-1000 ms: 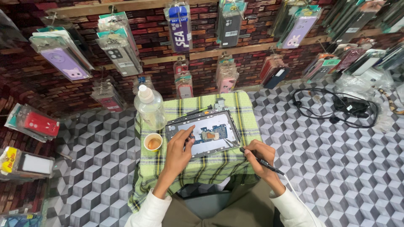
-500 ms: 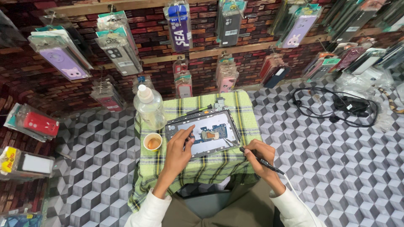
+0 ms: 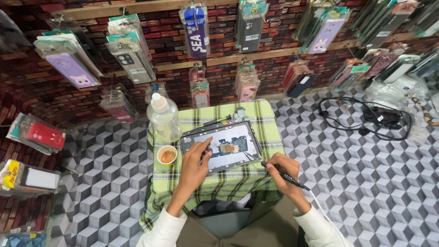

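Risk number one on this bench, I reckon, is that paper cup (image 3: 167, 155) of brownish liquid sitting just beside the opened tablet (image 3: 221, 146), right at the table's left side. The tablet lies back-off in the middle of the green checked cloth (image 3: 270, 126), circuit board exposed. The left hand (image 3: 194, 162) rests on its left part, fingers loosely spread and flat, index stretched toward the board, gripping nothing, just pinning the thing down. A twitch of that wrist could tip the cup, and liquid would run straight onto the electronics.

The right hand (image 3: 281, 169) is curled tight around a thin black tool (image 3: 284, 175) held like a pen, with a cord trailing off behind it. Looks like a soldering iron, but I can't tell for sure. The tip sits at the tablet's lower right corner. If it's hot, a slip could scorch the cloth or a nearby flex cable.

The clear plastic bottle (image 3: 163, 118) stands near the tablet's top left corner, also easy to knock. Small loose parts (image 3: 239, 114) and a screwdriver (image 3: 212, 122) lie near the far edge, and the cloth could let them roll off.
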